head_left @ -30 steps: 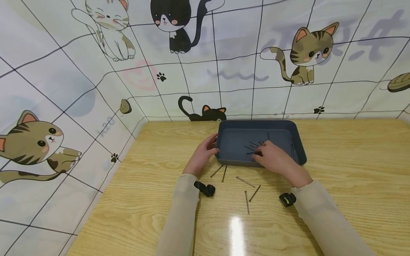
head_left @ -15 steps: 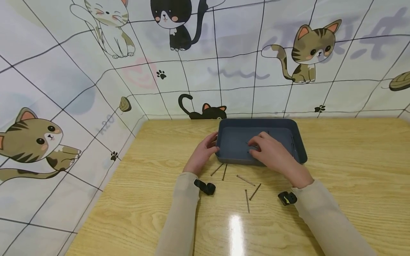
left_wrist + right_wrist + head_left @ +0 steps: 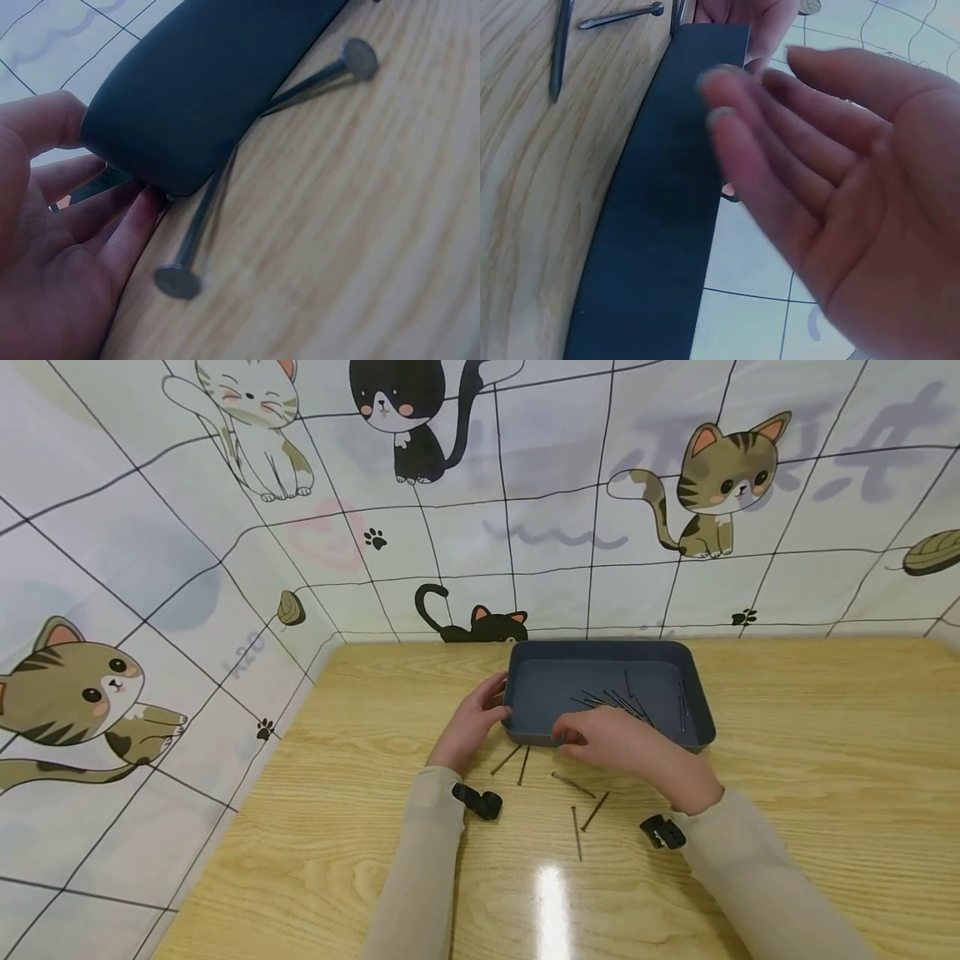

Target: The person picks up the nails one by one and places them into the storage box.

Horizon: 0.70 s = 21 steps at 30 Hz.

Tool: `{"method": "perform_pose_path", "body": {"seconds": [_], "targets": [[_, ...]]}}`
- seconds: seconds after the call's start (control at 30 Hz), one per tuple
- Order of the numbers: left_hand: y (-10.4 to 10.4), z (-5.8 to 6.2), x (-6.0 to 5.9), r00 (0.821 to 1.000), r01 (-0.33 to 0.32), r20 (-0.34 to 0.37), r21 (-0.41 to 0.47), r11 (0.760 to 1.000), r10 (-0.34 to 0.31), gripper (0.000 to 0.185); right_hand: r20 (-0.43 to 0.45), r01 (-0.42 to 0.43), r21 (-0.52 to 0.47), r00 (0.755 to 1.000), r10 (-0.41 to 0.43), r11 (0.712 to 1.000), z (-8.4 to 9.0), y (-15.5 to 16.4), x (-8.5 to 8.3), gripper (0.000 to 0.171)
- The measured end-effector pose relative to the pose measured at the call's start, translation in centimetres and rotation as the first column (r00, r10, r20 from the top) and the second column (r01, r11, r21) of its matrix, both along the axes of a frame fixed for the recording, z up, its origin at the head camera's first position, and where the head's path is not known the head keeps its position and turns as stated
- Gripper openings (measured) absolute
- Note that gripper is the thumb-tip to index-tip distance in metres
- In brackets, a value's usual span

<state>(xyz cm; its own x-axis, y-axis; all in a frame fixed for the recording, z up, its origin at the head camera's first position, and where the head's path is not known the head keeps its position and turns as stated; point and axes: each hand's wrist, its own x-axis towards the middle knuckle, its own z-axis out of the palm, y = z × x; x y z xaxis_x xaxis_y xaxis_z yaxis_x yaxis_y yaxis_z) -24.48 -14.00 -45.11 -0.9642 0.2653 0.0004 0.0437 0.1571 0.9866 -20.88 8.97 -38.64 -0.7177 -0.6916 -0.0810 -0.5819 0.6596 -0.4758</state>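
At the left end of a dark blue-grey tray [image 3: 551,693], my left hand [image 3: 474,718] holds the corner. In the left wrist view its thumb bends against the wall and its fingertips are at the bottom edge. My right hand [image 3: 626,747] hovers over the tray's front rim. Its fingers are loosely bent, with nothing between them in the right wrist view. Several nails [image 3: 618,700] lie inside the tray, partly hidden behind this hand. Two nails [image 3: 199,225] lie on the table against the front wall near my left hand.
Three more loose nails [image 3: 577,833] are scattered on the wooden table [image 3: 337,852] in front of the tray. A cloth backdrop [image 3: 555,568] printed with cats and grid lines stands directly behind the tray and along the left side.
My right hand has moved from among the nails inside the tray toward the front rim and slightly left, exposing more of the nail pile. The left hand stays at the corner.
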Motion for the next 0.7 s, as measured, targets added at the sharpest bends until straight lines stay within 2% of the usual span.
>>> {"method": "perform_pose_path", "body": {"seconds": [0.13, 0.3, 0.4, 0.6, 0.7], "targets": [[0.2, 1.5, 0.9, 1.000, 0.016, 0.012, 0.003, 1.000, -0.016, 0.058, 0.012, -0.012, 0.087, 1.000, 0.011, 0.996, 0.1, -0.4, 0.5, 0.019], [0.2, 1.7, 0.9, 1.000, 0.016, 0.013, 0.001, 1.000, -0.016, 0.058, -0.045, -0.009, 0.152, 0.999, 0.016, 0.988, -0.5, -1.1, 1.0, 0.009], [0.2, 1.3, 0.7, 1.000, 0.012, 0.020, 0.008, 1.000, -0.013, 0.058, -0.063, -0.001, 0.173, 0.998, 0.012, 0.985, -0.8, -1.5, 1.4, 0.008], [0.0, -0.4, -0.2, 1.000, -0.007, 0.002, -0.006, 1.000, 0.007, 0.057, -0.067, 0.022, 0.180, 0.998, -0.010, 0.983, -0.8, -2.2, 2.1, 0.005], [-0.1, -0.8, -0.5, 1.000, -0.011, -0.006, -0.024, 1.000, 0.011, 0.057, -0.092, 0.028, 0.196, 0.996, -0.010, 0.980, -0.9, -2.5, 2.3, 0.006]]}}
